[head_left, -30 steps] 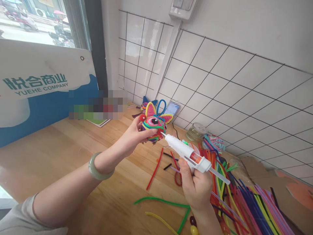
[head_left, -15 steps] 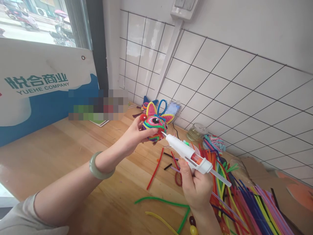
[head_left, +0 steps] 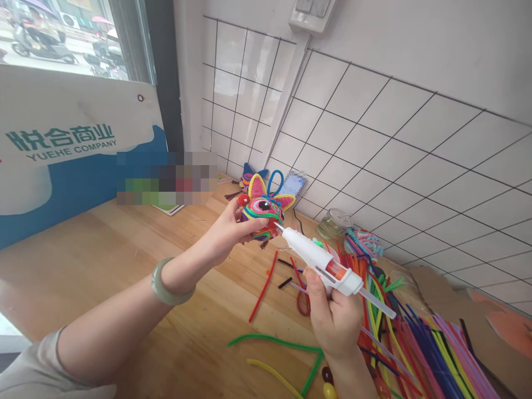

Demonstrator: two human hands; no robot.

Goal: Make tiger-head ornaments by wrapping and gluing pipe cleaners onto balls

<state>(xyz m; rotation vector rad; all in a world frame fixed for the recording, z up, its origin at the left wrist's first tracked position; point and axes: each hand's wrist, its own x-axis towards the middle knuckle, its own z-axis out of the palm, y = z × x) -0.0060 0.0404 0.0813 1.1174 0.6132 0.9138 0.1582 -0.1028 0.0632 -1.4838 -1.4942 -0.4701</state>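
Observation:
A colourful pipe-cleaner animal head, with pink ears edged in yellow, black eyes and a blue loop on top, is held up above the table. My left hand grips its left side, the thumb across the front. In my right hand is a white glue gun, a clear glue stick protruding from its rear. The metal nozzle points up and left, at or very near the red lower front of the head. Whether glue is coming out cannot be made out.
Many coloured pipe cleaners cover the wooden table at right. Loose green, yellow and red ones lie nearer. A glass jar, a phone and another blue-eared figure stand by the tiled wall.
Both hands, the animal head and the glue gun are almost unmoved. The glue stick's rear end sits very slightly further right. Outside the window, a scooter has come into clearer view.

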